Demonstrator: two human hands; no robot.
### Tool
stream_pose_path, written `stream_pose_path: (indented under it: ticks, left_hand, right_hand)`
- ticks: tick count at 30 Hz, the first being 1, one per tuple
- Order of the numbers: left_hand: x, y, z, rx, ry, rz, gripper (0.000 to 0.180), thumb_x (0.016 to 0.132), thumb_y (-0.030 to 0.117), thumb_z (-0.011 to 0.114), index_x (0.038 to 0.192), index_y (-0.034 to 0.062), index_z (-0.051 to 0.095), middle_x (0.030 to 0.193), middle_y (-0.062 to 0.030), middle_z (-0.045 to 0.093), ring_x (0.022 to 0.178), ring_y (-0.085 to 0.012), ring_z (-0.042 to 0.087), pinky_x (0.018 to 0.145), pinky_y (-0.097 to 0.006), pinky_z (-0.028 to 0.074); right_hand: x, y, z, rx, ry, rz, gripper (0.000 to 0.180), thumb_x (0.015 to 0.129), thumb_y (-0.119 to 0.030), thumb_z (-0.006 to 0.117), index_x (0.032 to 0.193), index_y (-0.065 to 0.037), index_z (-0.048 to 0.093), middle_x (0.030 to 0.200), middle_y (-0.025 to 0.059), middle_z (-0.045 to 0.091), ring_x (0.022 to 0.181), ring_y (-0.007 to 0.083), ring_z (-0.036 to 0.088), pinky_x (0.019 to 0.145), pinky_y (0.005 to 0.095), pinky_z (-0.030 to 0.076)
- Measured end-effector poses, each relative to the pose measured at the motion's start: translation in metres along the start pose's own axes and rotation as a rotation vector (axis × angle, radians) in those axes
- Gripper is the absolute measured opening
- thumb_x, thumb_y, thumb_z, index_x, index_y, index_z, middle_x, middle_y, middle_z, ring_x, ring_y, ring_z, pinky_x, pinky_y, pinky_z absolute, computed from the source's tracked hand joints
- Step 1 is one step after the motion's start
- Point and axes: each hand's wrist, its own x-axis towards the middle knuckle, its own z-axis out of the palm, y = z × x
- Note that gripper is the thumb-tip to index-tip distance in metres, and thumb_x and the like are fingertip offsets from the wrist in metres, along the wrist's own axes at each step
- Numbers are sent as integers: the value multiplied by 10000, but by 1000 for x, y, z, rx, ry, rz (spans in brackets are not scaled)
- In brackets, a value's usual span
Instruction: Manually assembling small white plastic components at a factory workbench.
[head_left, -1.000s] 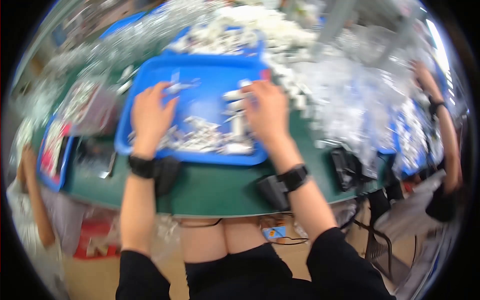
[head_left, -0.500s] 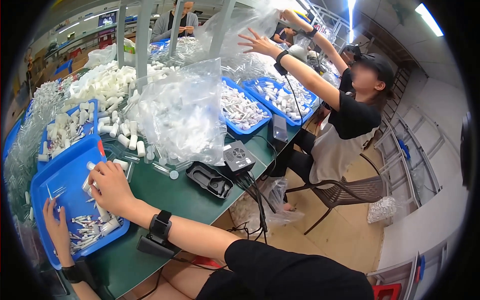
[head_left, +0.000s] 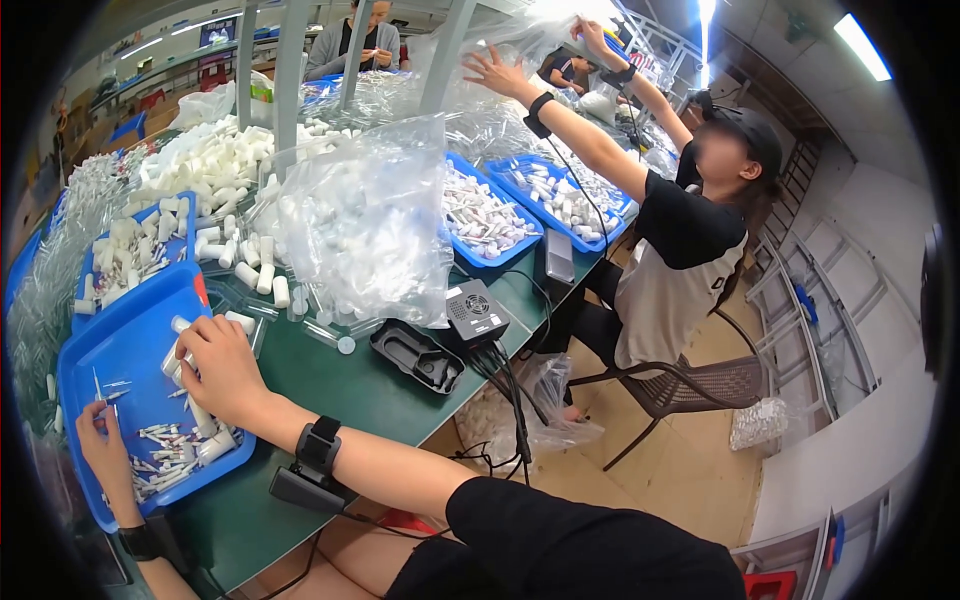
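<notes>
In the large blue tray (head_left: pixel 75 350) at my left, my left hand (head_left: pixel 108 460) is closed at the fingertips on a thin, pointed white stick (head_left: pixel 97 383). A few clear, slim pieces (head_left: pixel 117 388) lie beside those fingers. My right hand (head_left: pixel 222 365) curls over the tray's right side, its fingers closed round a white cylinder (head_left: pixel 172 366); they partly hide it. Below this hand, small white sticks with coloured marks (head_left: pixel 160 462) lie loose in the tray, alongside a larger white cylinder (head_left: pixel 215 447).
White cylinders (head_left: pixel 262 265) and a clear bag (head_left: pixel 365 230) crowd the green table (head_left: pixel 330 400). A black box with cables (head_left: pixel 478 312) and a black moulded tray (head_left: pixel 417 355) stand to the right. Beyond, a seated co-worker (head_left: pixel 680 250) raises both arms under plastic sheeting.
My left fingers have drawn in from spread to pinching the thin stick. The right hand stays over the cylinder. The co-worker's raised arms have shifted slightly.
</notes>
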Motion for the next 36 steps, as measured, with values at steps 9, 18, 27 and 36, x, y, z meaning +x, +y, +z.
stream_pose_path:
  ticks: [9,18,27,36]
  left_hand:
    - [0,-3,-3,92,-34,2,87,813,69,542,842,-5,505,847,-110,521,746,-205,503,695,-308,406]
    - [-2,-2,-3,-31,-38,-69,101,796,20,541,834,6,448,764,-92,481,687,-186,476,652,-295,407]
    - [2,19,-10,-72,77,-97,182,835,108,550,982,4,524,909,-96,562,806,-180,521,760,-283,412]
    - [3,12,-2,-138,146,42,188,835,124,570,987,14,548,953,-63,570,897,-157,527,832,-276,394]
  right_hand:
    - [-1,1,0,-20,8,-20,92,669,-53,572,748,-71,529,815,70,486,825,247,460,758,345,347]
    - [-2,2,2,-6,2,-8,92,663,-64,575,740,-68,524,812,79,485,831,252,457,771,354,347]
    - [2,-3,-5,-4,53,-2,204,670,-74,573,866,-63,517,876,88,482,850,267,458,775,364,350]
    - [26,-18,-98,-180,522,139,188,734,-87,551,911,-52,499,925,102,504,860,261,497,726,370,366]
